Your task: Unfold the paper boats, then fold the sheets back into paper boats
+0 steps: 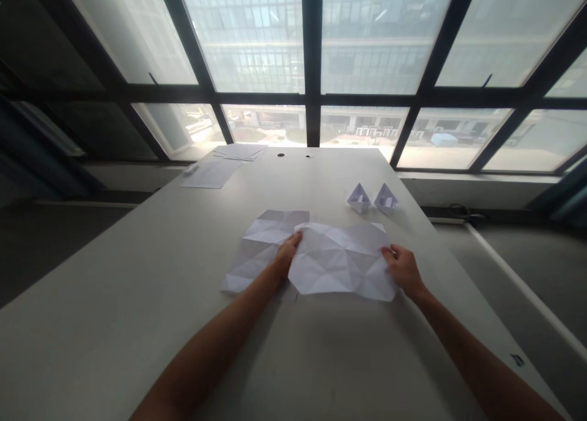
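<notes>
A creased sheet of white paper (342, 259), its corners bent or folded in, is held between my two hands above the table. My left hand (288, 253) is closed on its left edge, thumb on top. At the right edge my right hand (401, 265) pinches the same sheet. Partly beneath it lies a second creased sheet (261, 247), flat on the table and overlapped by my left hand and the held paper. Beyond, towards the right, stand two folded paper boats (359, 198) side by side, apart from my hands.
Several flat paper sheets (213, 173) lie at the far left of the white table (151, 268), with a small white object (190, 169) beside them. Two small round items (281, 155) sit near the far edge. Dark-framed windows (312, 60) rise behind. A dark mark (517, 360) shows near the right edge.
</notes>
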### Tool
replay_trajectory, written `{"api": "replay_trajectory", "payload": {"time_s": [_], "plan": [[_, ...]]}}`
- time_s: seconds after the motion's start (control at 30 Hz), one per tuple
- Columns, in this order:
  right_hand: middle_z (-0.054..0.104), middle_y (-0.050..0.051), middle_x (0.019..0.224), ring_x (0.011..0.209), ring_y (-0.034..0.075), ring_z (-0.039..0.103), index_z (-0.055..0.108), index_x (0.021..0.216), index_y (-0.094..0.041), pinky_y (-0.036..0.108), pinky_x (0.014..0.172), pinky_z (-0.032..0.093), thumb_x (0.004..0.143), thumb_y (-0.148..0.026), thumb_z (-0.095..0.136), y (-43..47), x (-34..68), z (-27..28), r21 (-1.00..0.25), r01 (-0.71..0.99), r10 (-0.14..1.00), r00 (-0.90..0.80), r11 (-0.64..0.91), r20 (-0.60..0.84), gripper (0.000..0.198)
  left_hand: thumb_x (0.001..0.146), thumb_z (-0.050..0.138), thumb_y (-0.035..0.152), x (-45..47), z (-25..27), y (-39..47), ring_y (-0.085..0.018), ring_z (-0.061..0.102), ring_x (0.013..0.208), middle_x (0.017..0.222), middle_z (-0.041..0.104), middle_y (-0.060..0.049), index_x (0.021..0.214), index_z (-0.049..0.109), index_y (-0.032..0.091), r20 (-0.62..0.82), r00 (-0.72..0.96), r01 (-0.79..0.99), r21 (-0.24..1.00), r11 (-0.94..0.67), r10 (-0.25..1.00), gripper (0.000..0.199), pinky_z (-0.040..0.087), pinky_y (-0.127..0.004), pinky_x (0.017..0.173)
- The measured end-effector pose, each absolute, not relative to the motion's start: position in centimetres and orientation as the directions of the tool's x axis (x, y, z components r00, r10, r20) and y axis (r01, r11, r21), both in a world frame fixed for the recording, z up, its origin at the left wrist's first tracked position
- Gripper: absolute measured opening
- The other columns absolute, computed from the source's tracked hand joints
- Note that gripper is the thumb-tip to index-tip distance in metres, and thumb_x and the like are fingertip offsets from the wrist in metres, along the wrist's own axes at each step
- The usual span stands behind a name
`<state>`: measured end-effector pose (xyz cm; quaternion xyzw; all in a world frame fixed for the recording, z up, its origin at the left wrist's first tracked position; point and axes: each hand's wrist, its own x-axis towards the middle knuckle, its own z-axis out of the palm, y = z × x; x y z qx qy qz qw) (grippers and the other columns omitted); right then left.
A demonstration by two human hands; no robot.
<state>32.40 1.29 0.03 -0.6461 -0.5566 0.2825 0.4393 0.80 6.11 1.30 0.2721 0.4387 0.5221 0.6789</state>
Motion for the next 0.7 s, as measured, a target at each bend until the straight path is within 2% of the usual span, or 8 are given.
{"api": "replay_trajectory", "payload": {"time_s": [0.07,0.13,0.2,0.3,0.4,0.47,0.53,0.7], "plan": [[0.064,0.004,0.064,0.055,0.019,0.055,0.067,0.078,-0.016,0.029,0.051,0.038,0.079,-0.046,0.056,-0.1,34.2,-0.3,-0.836,0.547,0.994,0.106,-0.036,0.026,0.032,0.078,0.073,0.026,1.1,1.7,5.9,-0.017,0.068,0.07,0.096,0.074,-0.005,0.123,0.065,0.02,-0.288,0.098,-0.44,0.846,0.301,0.953,0.046,0.056,-0.027,0.066],[0.067,0.007,0.07,0.062,0.023,0.06,0.07,0.088,-0.016,0.033,0.059,0.044,0.073,-0.04,0.063,-0.8,35.2,0.2,-0.717,0.696,0.994,0.1,-0.035,0.048,0.029,0.078,0.072,0.023,1.2,1.9,5.7,-0.017,0.068,0.074,0.1,0.074,-0.004,0.125,0.065,0.022,-0.257,0.157,-0.407,0.863,0.3,0.954,0.048,0.055,-0.026,0.067],[0.07,0.014,0.091,0.082,0.029,0.063,0.068,0.108,-0.016,0.04,0.075,0.048,0.074,-0.038,0.065,-0.7,35.1,1.7,-0.569,0.821,0.949,0.14,0.049,0.283,0.041,0.079,0.071,0.024,1.3,2.2,5.6,-0.018,0.068,0.077,0.102,0.074,-0.005,0.124,0.067,0.021,-0.242,0.215,-0.367,0.878,0.308,0.946,0.046,0.055,-0.025,0.068],[0.063,0.019,0.121,0.115,0.033,0.054,0.06,0.126,-0.016,0.048,0.098,0.041,0.083,-0.042,0.063,1.2,32.2,4.7,-0.448,0.836,0.864,-0.06,0.318,0.5,0.05,0.079,0.071,0.026,1.3,2.4,5.2,-0.019,0.068,0.081,0.103,0.073,-0.006,0.127,0.065,0.022,-0.22,0.305,-0.331,0.888,0.32,0.927,0.048,0.055,-0.027,0.073],[0.068,0.013,0.106,0.099,0.028,0.061,0.067,0.113,-0.017,0.041,0.087,0.047,0.078,-0.05,0.07,4.2,28.1,6.3,-0.574,0.681,0.882,-0.257,0.455,0.395,0.048,0.078,0.073,0.026,1.6,2.6,4.6,-0.021,0.068,0.086,0.106,0.073,-0.007,0.13,0.063,0.022,-0.185,0.366,-0.316,0.897,0.309,0.912,0.053,0.054,-0.03,0.079],[0.067,0.005,0.076,0.068,0.02,0.059,0.071,0.086,-0.016,0.031,0.063,0.047,0.07,-0.052,0.075,5.8,25.9,6.2,-0.724,0.572,0.908,-0.375,0.385,0.187,0.039,0.079,0.072,0.029,1.8,2.8,4.3,-0.021,0.068,0.087,0.107,0.072,-0.008,0.129,0.064,0.022,-0.172,0.343,-0.281,0.919,0.275,0.924,0.051,0.054,-0.03,0.08],[0.055,-0.002,0.057,0.052,0.012,0.046,0.065,0.066,-0.016,0.024,0.048,0.035,0.071,-0.051,0.073,6.7,24.8,5.8,-0.812,0.503,0.852,-0.523,0.297,-0.012,0.037,0.083,0.068,0.035,1.6,3.2,4.4,-0.021,0.067,0.088,0.106,0.073,-0.008,0.124,0.067,0.021,-0.144,0.262,-0.2,0.959,0.2,0.954,0.044,0.053,-0.028,0.079],[0.048,-0.006,0.055,0.051,0.008,0.037,0.062,0.065,-0.015,0.021,0.045,0.025,0.075,-0.046,0.071,6.7,25.3,5.3,-0.893,0.384,0.803,-0.594,0.234,-0.046,0.034,0.079,0.071,0.037,-3.0,5.3,6.8,-0.025,0.069,0.089,0.098,0.074,-0.01,0.114,0.072,0.02,0.038,0.256,0.145,0.987,-0.077,0.966,0.038,0.054,-0.035,0.083]]}}
